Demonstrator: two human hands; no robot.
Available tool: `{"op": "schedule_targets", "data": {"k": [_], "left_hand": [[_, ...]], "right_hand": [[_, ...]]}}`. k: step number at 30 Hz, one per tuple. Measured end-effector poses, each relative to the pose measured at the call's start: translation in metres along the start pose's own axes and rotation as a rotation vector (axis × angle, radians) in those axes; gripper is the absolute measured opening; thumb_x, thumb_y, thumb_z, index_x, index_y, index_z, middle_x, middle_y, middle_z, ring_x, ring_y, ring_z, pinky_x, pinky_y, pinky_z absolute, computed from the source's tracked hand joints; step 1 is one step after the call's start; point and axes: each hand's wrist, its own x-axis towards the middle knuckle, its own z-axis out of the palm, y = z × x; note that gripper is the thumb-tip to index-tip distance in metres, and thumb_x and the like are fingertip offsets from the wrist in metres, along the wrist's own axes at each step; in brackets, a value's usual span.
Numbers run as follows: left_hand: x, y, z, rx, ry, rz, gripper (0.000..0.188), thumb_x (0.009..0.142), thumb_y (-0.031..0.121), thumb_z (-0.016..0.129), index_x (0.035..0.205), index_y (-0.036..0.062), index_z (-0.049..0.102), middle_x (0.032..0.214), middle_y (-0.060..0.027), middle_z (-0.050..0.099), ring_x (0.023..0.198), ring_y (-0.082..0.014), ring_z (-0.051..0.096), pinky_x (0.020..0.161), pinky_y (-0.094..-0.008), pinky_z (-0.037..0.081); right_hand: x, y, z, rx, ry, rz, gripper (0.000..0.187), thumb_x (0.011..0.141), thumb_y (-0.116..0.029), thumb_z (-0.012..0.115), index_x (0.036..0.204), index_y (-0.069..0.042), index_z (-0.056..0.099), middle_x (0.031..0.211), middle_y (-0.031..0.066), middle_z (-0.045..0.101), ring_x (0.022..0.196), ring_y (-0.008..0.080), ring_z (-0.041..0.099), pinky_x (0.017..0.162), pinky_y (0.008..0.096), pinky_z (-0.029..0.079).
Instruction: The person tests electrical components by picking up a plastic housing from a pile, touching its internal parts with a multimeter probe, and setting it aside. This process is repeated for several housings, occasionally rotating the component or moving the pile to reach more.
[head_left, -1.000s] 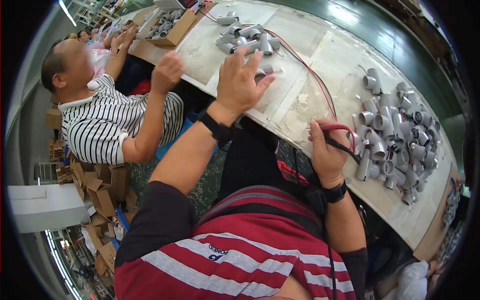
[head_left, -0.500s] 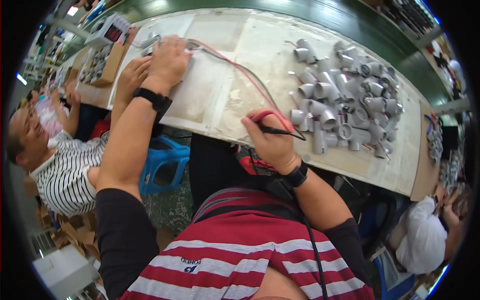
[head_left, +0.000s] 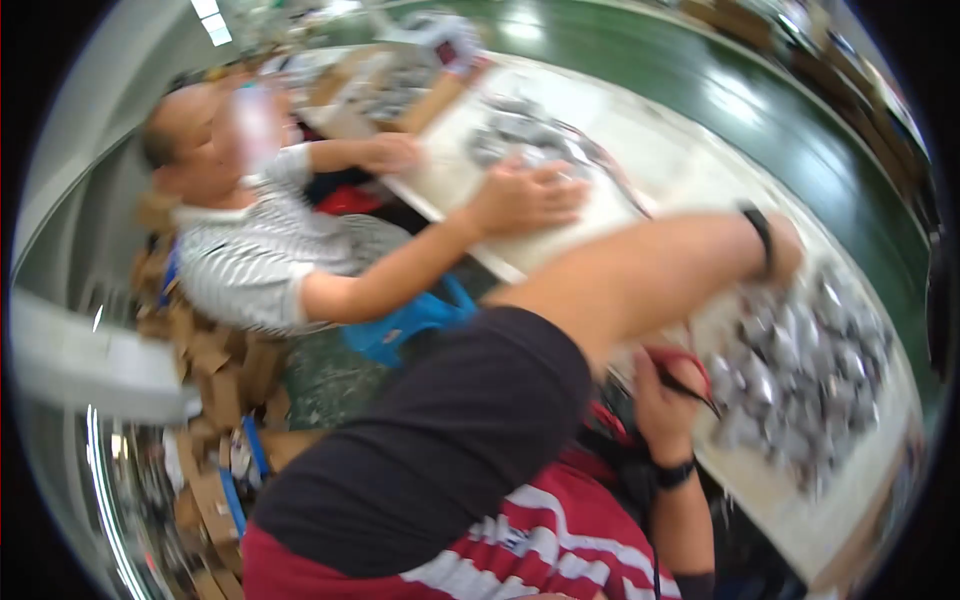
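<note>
My left arm stretches across to the right over the table. At its end my left hand (head_left: 786,250) is at the far edge of a pile of grey tube-shaped parts (head_left: 800,370); its fingers are hidden and smeared by motion. Close to the table's near edge, left of the pile, my right hand (head_left: 664,408) is closed around red and black test leads (head_left: 690,378). Their cables (head_left: 615,172) show again farther left along the table, beyond my left forearm.
On the left a co-worker in a striped shirt (head_left: 245,240) reaches over the table (head_left: 640,110), one hand (head_left: 530,198) by a smaller group of grey parts (head_left: 515,130). Behind stand a cardboard box (head_left: 432,108) and a white device (head_left: 440,38). A blue stool (head_left: 410,325) is below.
My left hand has swung from the table's left side to the pile on the right. The view has turned left. My right hand keeps the leads. The co-worker's hand now shows over the table.
</note>
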Motion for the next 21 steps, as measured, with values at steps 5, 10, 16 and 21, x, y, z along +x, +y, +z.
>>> {"op": "schedule_targets", "data": {"k": [5,10,16,21], "left_hand": [[-0.054,0.010,-0.020,-0.263,0.009,-0.146,0.036,0.079,0.016,0.068,0.112,0.0028,0.070,0.104,-0.0189,0.076,0.099,-0.0360,0.074,0.085,-0.0446,0.059],[-0.189,0.016,-0.018,-1.100,0.614,-0.606,0.073,0.077,0.030,0.091,0.127,0.0036,0.045,0.094,-0.0110,0.064,0.087,-0.0228,0.063,0.081,-0.0393,0.054],[-0.318,0.052,0.010,-1.612,0.819,-0.802,0.056,0.093,-0.001,0.068,0.142,-0.0002,0.041,0.120,-0.0135,0.065,0.110,-0.0202,0.067,0.096,-0.0320,0.056],[-0.311,0.072,0.029,-1.599,0.832,-0.709,0.053,0.095,-0.003,0.071,0.139,-0.0004,0.041,0.121,-0.0146,0.065,0.110,-0.0176,0.068,0.092,-0.0304,0.057]], "right_hand": [[-0.006,0.026,0.000,0.143,0.060,-0.172,0.004,0.093,0.002,0.070,0.090,0.003,0.068,0.088,0.0178,0.069,0.080,0.0302,0.068,0.074,0.0369,0.054],[-0.006,0.004,-0.007,0.075,-0.001,-0.111,0.003,0.094,0.001,0.069,0.092,0.004,0.069,0.090,0.0172,0.070,0.083,0.0306,0.069,0.077,0.0376,0.054],[0.003,0.000,0.002,0.230,0.040,0.087,0.006,0.100,-0.004,0.070,0.102,0.001,0.070,0.087,0.0073,0.072,0.072,0.0130,0.067,0.066,0.0267,0.055],[0.026,-0.008,0.003,0.511,0.173,0.324,0.013,0.101,-0.008,0.071,0.107,0.003,0.068,0.090,0.0115,0.075,0.073,0.0148,0.071,0.067,0.0275,0.059]]}}
